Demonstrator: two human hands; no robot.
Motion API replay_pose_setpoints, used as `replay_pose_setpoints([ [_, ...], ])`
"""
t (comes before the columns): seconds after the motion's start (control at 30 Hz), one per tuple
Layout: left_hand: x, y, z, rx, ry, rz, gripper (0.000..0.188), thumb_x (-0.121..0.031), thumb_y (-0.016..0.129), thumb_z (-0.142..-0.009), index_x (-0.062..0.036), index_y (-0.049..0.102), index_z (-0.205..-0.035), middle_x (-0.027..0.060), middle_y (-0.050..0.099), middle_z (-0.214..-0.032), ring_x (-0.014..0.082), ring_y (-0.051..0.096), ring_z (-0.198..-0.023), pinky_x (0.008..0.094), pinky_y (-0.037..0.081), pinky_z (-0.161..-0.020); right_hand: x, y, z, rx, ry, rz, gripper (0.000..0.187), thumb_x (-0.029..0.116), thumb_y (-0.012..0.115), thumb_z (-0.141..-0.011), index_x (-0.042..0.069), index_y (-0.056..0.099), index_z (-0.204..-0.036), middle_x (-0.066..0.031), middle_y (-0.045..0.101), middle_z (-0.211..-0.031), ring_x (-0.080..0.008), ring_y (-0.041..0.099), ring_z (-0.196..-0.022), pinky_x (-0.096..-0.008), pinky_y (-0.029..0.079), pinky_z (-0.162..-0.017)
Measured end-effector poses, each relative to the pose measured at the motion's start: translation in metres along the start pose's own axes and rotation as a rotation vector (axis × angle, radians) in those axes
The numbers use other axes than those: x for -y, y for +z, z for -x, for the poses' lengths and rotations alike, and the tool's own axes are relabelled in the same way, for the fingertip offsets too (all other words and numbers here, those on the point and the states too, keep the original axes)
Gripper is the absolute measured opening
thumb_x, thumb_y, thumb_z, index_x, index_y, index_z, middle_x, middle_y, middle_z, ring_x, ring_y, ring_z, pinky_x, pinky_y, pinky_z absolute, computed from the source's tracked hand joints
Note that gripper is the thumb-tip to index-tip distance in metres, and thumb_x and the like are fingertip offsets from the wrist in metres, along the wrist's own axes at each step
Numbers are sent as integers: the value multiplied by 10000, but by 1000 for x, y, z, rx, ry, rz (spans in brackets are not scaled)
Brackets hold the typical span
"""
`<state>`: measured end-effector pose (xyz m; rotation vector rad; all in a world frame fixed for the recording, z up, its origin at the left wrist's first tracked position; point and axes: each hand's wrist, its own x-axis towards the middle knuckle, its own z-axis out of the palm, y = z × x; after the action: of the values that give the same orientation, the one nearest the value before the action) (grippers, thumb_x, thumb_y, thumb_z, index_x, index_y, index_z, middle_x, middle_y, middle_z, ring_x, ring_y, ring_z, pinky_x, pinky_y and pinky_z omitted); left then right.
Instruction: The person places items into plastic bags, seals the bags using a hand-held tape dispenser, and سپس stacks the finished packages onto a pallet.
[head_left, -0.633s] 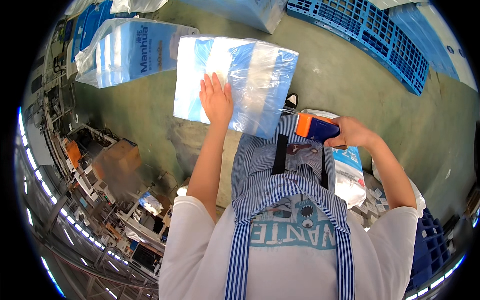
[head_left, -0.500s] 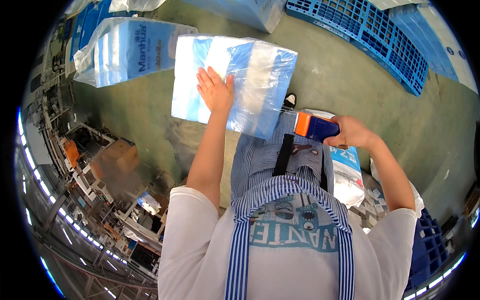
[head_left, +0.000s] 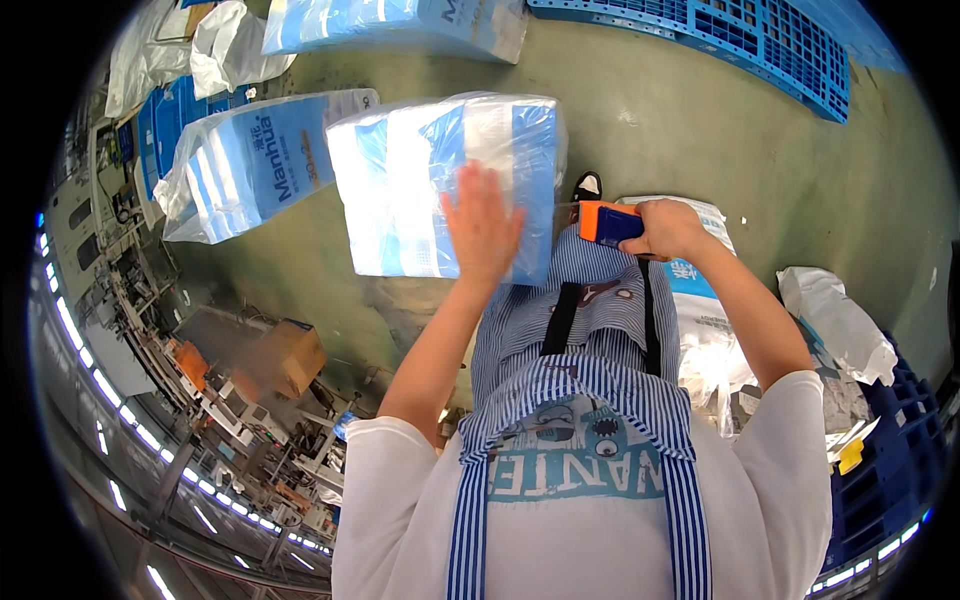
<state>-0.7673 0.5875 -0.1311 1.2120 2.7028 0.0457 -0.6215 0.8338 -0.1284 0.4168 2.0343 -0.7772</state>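
In front of me stands a large bale [head_left: 395,190] with blue and white stripes, wrapped in clear, shiny plastic film. My left hand [head_left: 484,230] lies over its right half, fingers outstretched and slightly blurred, holding nothing. An orange and dark blue tape dispenser [head_left: 606,224] is gripped in my right hand [head_left: 668,228], just right of the bale. Between its orange front and the bale's right side, a faint clear strip of tape shows. The bale's underside is hidden.
Another wrapped bale [head_left: 262,160] stands to the left, and a further one [head_left: 400,25] lies at the back. A blue plastic pallet [head_left: 740,45] is at the far right. A white printed sack [head_left: 705,310] lies beside my right leg. Machinery and a cardboard box [head_left: 285,355] are at left.
My left hand has slid rightward across the bale. The bale sits turned a little, and the tape dispenser is nearer its right side. The view has shifted somewhat.
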Motion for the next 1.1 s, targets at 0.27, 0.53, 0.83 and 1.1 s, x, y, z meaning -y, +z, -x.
replay_pose_setpoints([
  [0.27,-44,28,26,282,648,-375,593,-277,539,-828,28,451,-1329,145,353,-1460,294,257,-1390,451,115,-1151,29,3,-12,46,215,-166,511,520,681,-668,28,700,-803,-135,678,-760,-282,668,-764,-357,523,-678],
  [0.53,-77,58,12,750,761,-819,491,-293,425,-905,-37,508,-1315,166,508,-1335,334,421,-1278,581,101,-1111,-102,59,43,-93,507,-316,600,558,652,-703,-34,672,-801,-165,670,-721,-290,670,-677,-373,515,-642],
  [0.83,-83,31,-18,527,-99,1115,389,-349,490,-940,-69,613,-1181,64,647,-1128,226,582,-1080,352,415,-957,-2,79,103,-636,239,-817,496,362,759,-705,-29,599,-965,-118,642,-719,-212,630,-654,-321,488,-608],
  [1.1,12,-54,-49,1041,-260,1506,308,-236,574,-923,-21,620,-1139,54,656,-1036,122,605,-941,262,453,-881,116,96,80,-686,-30,-1010,490,275,798,-660,0,599,-1014,-140,649,-850,-227,632,-762,-320,491,-701],
])
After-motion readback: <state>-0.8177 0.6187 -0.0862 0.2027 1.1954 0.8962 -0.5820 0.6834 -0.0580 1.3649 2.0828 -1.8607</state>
